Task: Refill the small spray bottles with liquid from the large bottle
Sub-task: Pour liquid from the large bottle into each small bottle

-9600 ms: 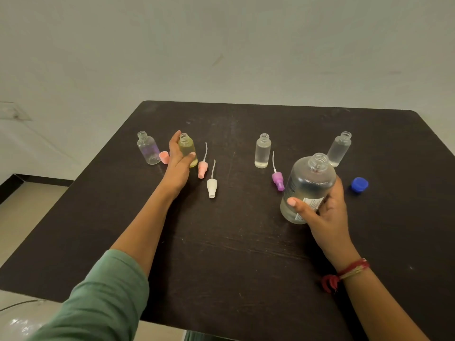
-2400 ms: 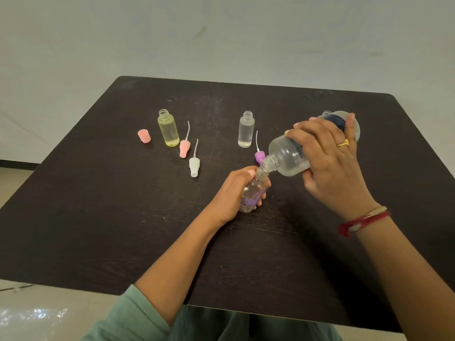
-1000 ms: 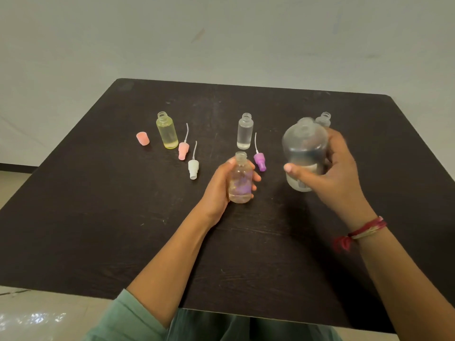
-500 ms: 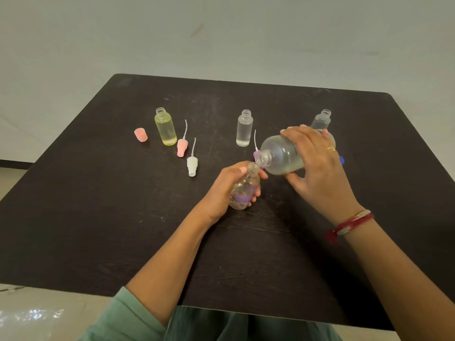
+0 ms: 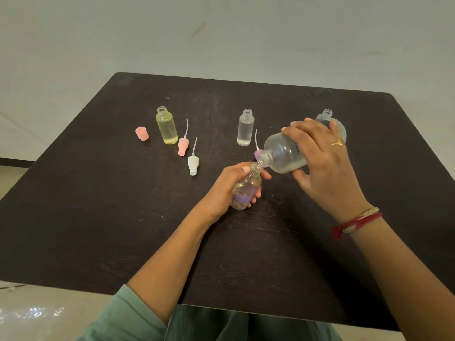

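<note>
Small spray bottle [image 5: 246, 190] with a purple label leans in my left hand [image 5: 225, 190], low over the dark table [image 5: 98, 217], its open neck raised to the mouth of the large bottle [image 5: 283, 153]. My left fingers curl round its body. My right hand [image 5: 320, 158] grips the large bottle from above and tips it almost onto its side. The two mouths sit so close that I cannot tell whether they touch. I judge the pour into this bottle to be the step in hand, with liquid showing partway up its body. Behind, a yellow bottle [image 5: 167, 126], a clear bottle [image 5: 245, 129] and a third bottle [image 5: 326, 114] stand uncapped, and a pink sprayer [image 5: 183, 146], a white sprayer [image 5: 192, 163] and a pink cap [image 5: 142, 133] lie apart from them. Next comes a slow, steady tilt with the necks kept aligned, then righting the large bottle before the small one brims. After that, the purple sprayer [image 5: 258, 152] just behind the mouths can go on.
</note>
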### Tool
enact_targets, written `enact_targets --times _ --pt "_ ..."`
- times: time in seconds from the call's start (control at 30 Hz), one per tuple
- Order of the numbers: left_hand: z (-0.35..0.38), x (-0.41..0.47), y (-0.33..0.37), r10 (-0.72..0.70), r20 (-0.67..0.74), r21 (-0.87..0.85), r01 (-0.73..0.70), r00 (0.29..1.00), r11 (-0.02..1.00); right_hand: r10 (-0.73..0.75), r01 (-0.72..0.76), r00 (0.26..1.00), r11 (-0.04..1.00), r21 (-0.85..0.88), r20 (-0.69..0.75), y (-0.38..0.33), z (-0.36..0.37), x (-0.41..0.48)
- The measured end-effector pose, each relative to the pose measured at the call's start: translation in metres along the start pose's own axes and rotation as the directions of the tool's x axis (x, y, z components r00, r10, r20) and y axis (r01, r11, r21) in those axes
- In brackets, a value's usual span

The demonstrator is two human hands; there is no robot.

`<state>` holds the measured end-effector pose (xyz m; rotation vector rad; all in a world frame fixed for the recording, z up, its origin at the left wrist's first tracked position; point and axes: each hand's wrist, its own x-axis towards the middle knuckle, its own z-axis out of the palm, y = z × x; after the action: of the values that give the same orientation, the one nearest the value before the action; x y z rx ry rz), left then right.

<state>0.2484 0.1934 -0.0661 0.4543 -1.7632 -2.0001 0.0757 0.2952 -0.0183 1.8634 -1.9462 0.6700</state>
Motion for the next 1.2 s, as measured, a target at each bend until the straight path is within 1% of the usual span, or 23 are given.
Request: enact_targets --times 0.43,0.7,1.2 --pt "-0.0012 -0.0002 0.0003 -0.021 0.012 0.019 0.021 1.0 1.0 -0.049 0.048 0.999 0.997 -0.064 -0.01 0.0006 -0.0041 0.0027" --pt "-0.0013 0.0003 -0.0006 -0.025 0.011 0.026 0.025 1.0 0.999 -0.083 0.083 0.997 0.989 -0.12 0.007 0.0009 -0.0076 0.0053" --pt "-0.0013 -0.0002 -0.0003 -0.033 0.009 0.039 0.032 0.999 0.999 -0.115 0.114 0.993 0.977 -0.182 0.003 -0.0002 -0.0101 0.0078"
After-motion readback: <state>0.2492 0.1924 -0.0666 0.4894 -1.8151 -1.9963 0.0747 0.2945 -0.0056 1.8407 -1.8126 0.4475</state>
